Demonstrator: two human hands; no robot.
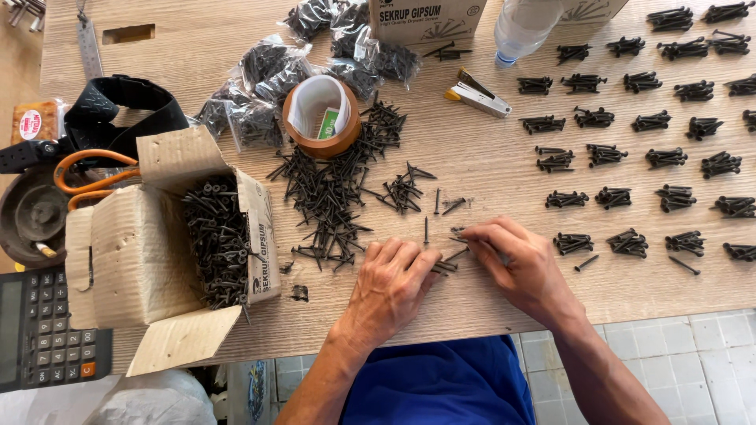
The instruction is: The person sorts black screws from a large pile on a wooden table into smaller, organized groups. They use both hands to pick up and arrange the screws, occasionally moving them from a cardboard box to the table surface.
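Both hands lay just right of the loose screw pile [331, 197]. The right hand [516, 264] pinched a few screws [461, 234] lying crosswise; the left hand [391, 283] rested curled over others.

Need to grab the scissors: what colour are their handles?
Orange handles, seen in the head view.
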